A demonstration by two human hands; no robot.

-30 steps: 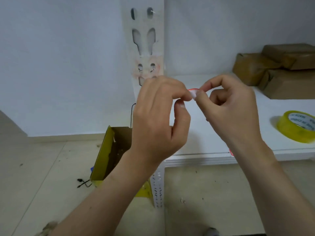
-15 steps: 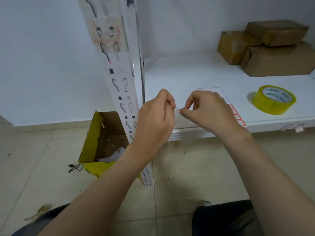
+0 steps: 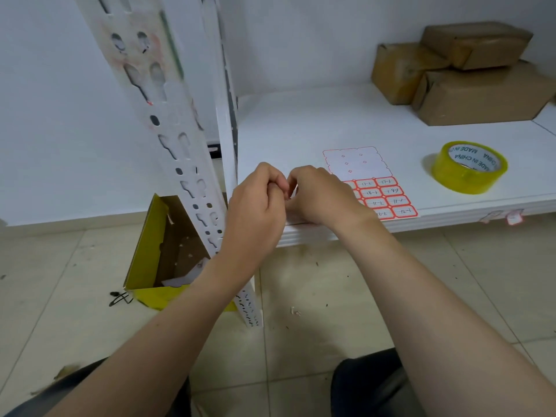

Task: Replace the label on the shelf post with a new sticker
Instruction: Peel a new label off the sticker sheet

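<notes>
— while both hands meet over the front edge of the white shelf board, what are they doing?
— the left hand and the right hand are fingertip to fingertip, curled tight around something small between them; i cannot tell what it is, it is hidden by the fingers.
— where is the sticker supply?
— the red-bordered sheet of white label stickers lies flat on the shelf just beside the right hand, partly under it. its far half is peeled bare, its near rows carry handwriting.
— and the post?
— the white perforated metal shelf post stands to the left of the hands, leaning across the view. a pinkish smudged patch of label residue sits high on it, well above the hands.
— anything else nearby?
— a yellow roll of clear packing tape on the shelf to the right, three brown taped cardboard parcels stacked at the back, and an open yellow cardboard box with paper scraps on the tiled floor behind the post.
</notes>
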